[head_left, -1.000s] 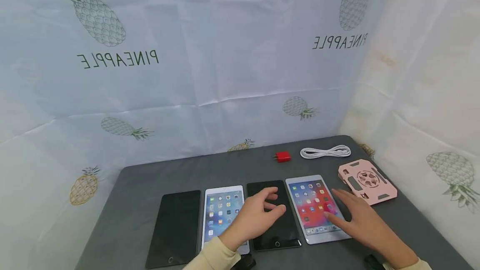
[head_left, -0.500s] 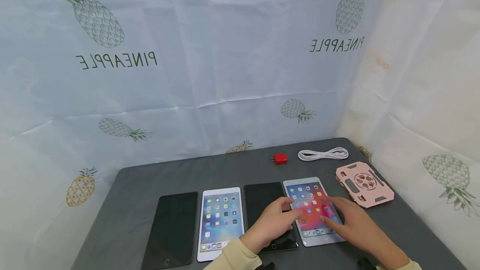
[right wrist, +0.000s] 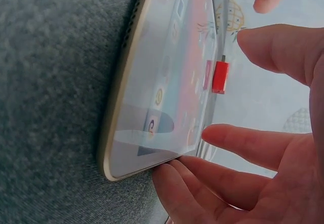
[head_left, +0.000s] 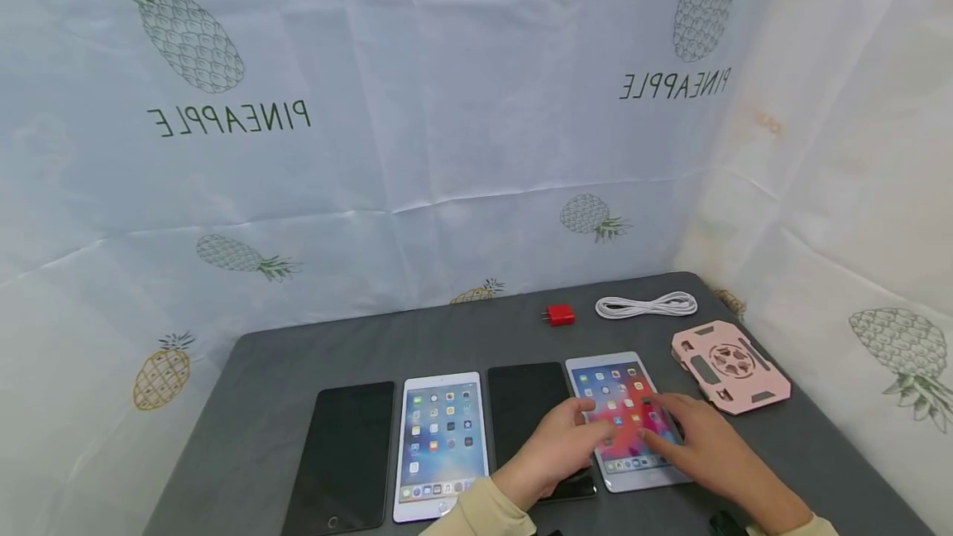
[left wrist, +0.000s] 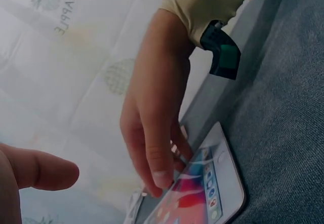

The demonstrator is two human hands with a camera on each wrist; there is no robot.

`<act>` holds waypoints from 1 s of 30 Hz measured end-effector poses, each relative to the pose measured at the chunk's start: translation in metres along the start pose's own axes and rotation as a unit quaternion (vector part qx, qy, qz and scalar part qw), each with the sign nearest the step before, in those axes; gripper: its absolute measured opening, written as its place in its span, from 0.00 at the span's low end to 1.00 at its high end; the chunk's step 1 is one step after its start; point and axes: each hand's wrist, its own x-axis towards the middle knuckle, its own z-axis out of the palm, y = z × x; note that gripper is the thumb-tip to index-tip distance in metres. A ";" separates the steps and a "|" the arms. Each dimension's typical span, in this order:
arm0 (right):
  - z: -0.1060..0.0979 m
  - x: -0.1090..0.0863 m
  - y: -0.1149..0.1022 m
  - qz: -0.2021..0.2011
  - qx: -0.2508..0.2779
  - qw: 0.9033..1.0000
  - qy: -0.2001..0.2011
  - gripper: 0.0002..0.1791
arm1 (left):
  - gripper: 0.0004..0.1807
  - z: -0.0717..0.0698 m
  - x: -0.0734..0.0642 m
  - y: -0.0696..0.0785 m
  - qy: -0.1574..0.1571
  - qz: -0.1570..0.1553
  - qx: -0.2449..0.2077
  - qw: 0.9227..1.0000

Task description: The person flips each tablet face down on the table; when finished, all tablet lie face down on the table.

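Observation:
A white-framed tablet (head_left: 615,478) with a lit red and blue home screen lies flat, the rightmost of a row. My right hand (head_left: 703,445) is at its right side. In the right wrist view, the fingertips (right wrist: 169,176) of that hand meet the tablet's edge (right wrist: 119,133), while the thumb (right wrist: 273,44) stays apart above the screen. Over the left part of the screen hovers my left hand (head_left: 554,445), fingers loosely bent; whether they touch the glass I cannot tell. Under its wrist lies a black tablet (head_left: 524,395), partly hidden.
Left of these lie a white tablet (head_left: 442,437) with a lit screen and another black tablet (head_left: 346,453). At the back are a red charger plug (head_left: 560,314) and a coiled white cable (head_left: 646,305). A pink tablet case (head_left: 731,364) sits right, on the grey table (head_left: 320,346).
My left hand has moved right and toward me, from over the black tablet to over the rightmost tablet's screen. The right hand has shifted only slightly; the tablets lie as before.

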 end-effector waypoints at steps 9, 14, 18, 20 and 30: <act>-0.001 0.001 -0.001 -0.004 -0.002 1.000 -0.005 0.41 | 0.32 0.002 0.002 0.006 0.012 -0.032 -0.019 0.999; -0.003 0.004 -0.003 0.001 -0.008 1.000 -0.010 0.42 | 0.34 -0.001 0.005 0.007 0.027 -0.038 -0.046 0.998; -0.004 0.005 -0.004 0.003 -0.019 1.000 -0.014 0.43 | 0.28 -0.001 0.008 0.010 0.042 -0.044 -0.056 0.997; -0.004 0.006 -0.005 0.006 -0.023 1.000 -0.018 0.43 | 0.24 -0.001 0.009 0.011 0.043 -0.048 -0.057 0.996; -0.006 0.005 -0.005 0.029 -0.032 0.998 -0.036 0.44 | 0.27 -0.002 0.011 0.013 0.050 -0.079 -0.089 0.992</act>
